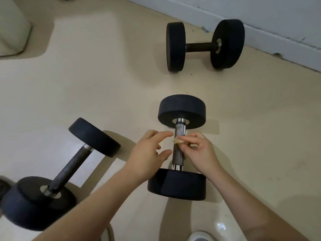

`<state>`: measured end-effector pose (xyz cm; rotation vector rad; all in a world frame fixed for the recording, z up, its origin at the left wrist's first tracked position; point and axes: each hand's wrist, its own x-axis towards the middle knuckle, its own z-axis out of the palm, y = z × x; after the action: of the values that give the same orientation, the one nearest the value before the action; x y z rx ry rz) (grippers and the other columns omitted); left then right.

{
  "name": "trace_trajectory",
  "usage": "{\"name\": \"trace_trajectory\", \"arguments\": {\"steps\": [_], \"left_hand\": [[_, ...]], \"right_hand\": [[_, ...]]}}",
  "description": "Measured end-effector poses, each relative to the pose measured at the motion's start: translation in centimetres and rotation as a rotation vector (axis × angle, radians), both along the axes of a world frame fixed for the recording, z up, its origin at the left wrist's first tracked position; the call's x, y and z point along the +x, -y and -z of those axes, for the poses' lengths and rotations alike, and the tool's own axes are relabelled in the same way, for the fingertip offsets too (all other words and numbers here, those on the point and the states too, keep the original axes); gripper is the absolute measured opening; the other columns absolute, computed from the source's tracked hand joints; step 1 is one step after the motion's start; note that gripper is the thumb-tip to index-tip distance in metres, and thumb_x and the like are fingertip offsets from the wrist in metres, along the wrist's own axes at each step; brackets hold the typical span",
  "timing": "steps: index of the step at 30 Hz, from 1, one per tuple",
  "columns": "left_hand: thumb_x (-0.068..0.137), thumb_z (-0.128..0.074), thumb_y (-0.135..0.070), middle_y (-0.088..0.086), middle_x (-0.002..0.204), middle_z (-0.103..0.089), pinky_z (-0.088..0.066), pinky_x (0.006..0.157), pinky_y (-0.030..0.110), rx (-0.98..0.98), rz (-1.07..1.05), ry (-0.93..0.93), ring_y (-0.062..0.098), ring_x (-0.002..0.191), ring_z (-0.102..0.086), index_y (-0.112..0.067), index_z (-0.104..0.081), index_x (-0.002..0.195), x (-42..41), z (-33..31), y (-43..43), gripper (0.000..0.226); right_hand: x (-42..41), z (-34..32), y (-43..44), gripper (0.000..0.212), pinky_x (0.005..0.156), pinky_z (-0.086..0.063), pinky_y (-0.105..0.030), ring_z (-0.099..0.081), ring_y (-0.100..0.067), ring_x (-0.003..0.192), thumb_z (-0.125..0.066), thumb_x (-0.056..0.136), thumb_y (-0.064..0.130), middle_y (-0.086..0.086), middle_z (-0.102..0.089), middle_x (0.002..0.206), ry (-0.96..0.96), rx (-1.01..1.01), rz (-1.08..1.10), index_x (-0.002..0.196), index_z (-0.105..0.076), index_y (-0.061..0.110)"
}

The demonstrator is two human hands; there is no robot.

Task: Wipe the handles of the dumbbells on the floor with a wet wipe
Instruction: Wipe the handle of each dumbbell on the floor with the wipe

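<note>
Three black dumbbells lie on the beige floor. The middle dumbbell (180,150) points away from me, its knurled metal handle (178,131) showing between my hands. My right hand (199,150) pinches a small crumpled wet wipe (177,141) against that handle. Just left of the handle hovers my left hand (149,152), fingers spread and holding nothing. A second dumbbell (60,173) lies tilted at the lower left. The third dumbbell (205,46) rests near the wall at the upper right.
A grey-white wall with a baseboard (278,40) runs along the upper right. A pale rounded object (12,28) stands at the upper left. A white shoe tip (199,237) shows at the bottom edge.
</note>
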<state>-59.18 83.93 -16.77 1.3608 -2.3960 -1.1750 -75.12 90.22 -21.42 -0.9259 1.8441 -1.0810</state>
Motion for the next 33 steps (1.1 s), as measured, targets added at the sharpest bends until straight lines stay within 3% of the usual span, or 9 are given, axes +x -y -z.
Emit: {"name": "trace_trajectory", "arguments": {"steps": [5, 9, 11, 15, 20, 24, 28, 31, 33], "left_hand": [[0.085, -0.064, -0.041, -0.012, 0.086, -0.052, -0.038, 0.061, 0.016, 0.030, 0.061, 0.108, 0.004, 0.073, -0.051, -0.037, -0.065, 0.091, -1.0, 1.2, -0.6, 0.007], [0.092, -0.047, -0.050, -0.009, 0.080, -0.057, -0.045, 0.069, 0.028, 0.132, 0.195, 0.056, 0.008, 0.074, -0.053, -0.027, -0.066, 0.084, -0.4, 1.3, -1.8, 0.031], [0.086, -0.049, -0.059, -0.009, 0.080, -0.058, -0.044, 0.068, 0.023, 0.234, 0.266, -0.009, 0.005, 0.074, -0.053, -0.029, -0.068, 0.084, -0.2, 0.6, -1.3, 0.036], [0.068, -0.074, -0.057, -0.014, 0.092, -0.057, -0.041, 0.069, 0.017, 0.312, 0.418, 0.083, 0.002, 0.083, -0.051, -0.035, -0.066, 0.095, -0.4, -0.5, -0.3, 0.035], [0.066, -0.077, -0.054, -0.018, 0.094, -0.053, -0.039, 0.068, 0.016, 0.281, 0.442, 0.079, 0.001, 0.085, -0.049, -0.040, -0.064, 0.099, -1.5, -0.6, -0.9, 0.038], [0.063, -0.082, -0.049, -0.014, 0.092, -0.056, -0.041, 0.069, 0.016, 0.270, 0.398, 0.017, 0.002, 0.083, -0.051, -0.037, -0.069, 0.098, -2.3, -0.8, -1.7, 0.039], [0.066, -0.080, -0.046, -0.015, 0.094, -0.056, -0.045, 0.072, 0.019, 0.267, 0.401, -0.015, 0.002, 0.084, -0.052, -0.035, -0.070, 0.099, -3.0, -0.6, -2.2, 0.036], [0.068, -0.080, -0.044, -0.014, 0.091, -0.057, -0.047, 0.073, 0.023, 0.238, 0.408, -0.053, 0.002, 0.079, -0.052, -0.034, -0.071, 0.097, -3.0, -0.5, -2.4, 0.031], [0.068, -0.081, -0.040, -0.012, 0.086, -0.060, -0.048, 0.071, 0.025, 0.250, 0.364, -0.098, 0.004, 0.075, -0.053, -0.037, -0.072, 0.091, -2.7, -0.2, -2.3, 0.026]], "right_hand": [[-1.4, -0.8, -1.4, 0.017, 0.077, -0.052, -0.022, -0.057, -0.005, 0.085, -0.070, 0.083, 0.016, 0.009, -0.056, 0.090, -0.221, 0.084, -0.299, 0.097, -0.075, 0.026], [-2.0, -0.6, 2.1, 0.009, 0.073, -0.052, -0.021, -0.059, -0.004, 0.079, -0.074, 0.079, 0.015, 0.007, -0.063, 0.086, -0.346, -0.030, -0.034, 0.087, -0.076, 0.019], [-2.1, -0.7, 1.9, 0.009, 0.067, -0.055, -0.025, -0.062, -0.006, 0.072, -0.076, 0.077, 0.013, 0.006, -0.066, 0.081, -0.261, 0.008, 0.067, 0.081, -0.075, 0.021], [-1.6, -1.7, -1.8, 0.020, 0.069, -0.053, -0.026, -0.062, -0.004, 0.069, -0.081, 0.070, 0.010, 0.010, -0.066, 0.071, -0.210, 0.140, -0.280, 0.068, -0.074, 0.029], [-3.6, -1.3, 1.7, 0.009, 0.062, -0.049, -0.020, -0.060, -0.007, 0.067, -0.078, 0.074, 0.009, 0.007, -0.061, 0.074, -0.317, 0.068, 0.032, 0.073, -0.074, 0.017], [-2.7, -2.4, -2.0, 0.019, 0.065, -0.052, -0.023, -0.060, -0.006, 0.065, -0.078, 0.073, 0.006, 0.006, -0.062, 0.072, -0.252, 0.189, -0.299, 0.067, -0.072, 0.023], [-4.3, -1.7, 1.5, 0.014, 0.061, -0.054, -0.028, -0.061, -0.011, 0.058, -0.074, 0.077, 0.008, 0.001, -0.061, 0.071, -0.258, 0.086, 0.003, 0.072, -0.069, 0.020], [-4.0, -1.6, -0.7, 0.013, 0.068, -0.051, -0.019, -0.059, -0.005, 0.071, -0.073, 0.078, 0.011, 0.009, -0.059, 0.081, -0.363, 0.046, -0.140, 0.080, -0.072, 0.024], [-4.1, -2.1, -2.7, 0.017, 0.072, -0.048, -0.014, -0.058, 0.000, 0.077, -0.071, 0.081, 0.013, 0.014, -0.058, 0.087, -0.334, 0.129, -0.278, 0.092, -0.074, 0.026]]}}
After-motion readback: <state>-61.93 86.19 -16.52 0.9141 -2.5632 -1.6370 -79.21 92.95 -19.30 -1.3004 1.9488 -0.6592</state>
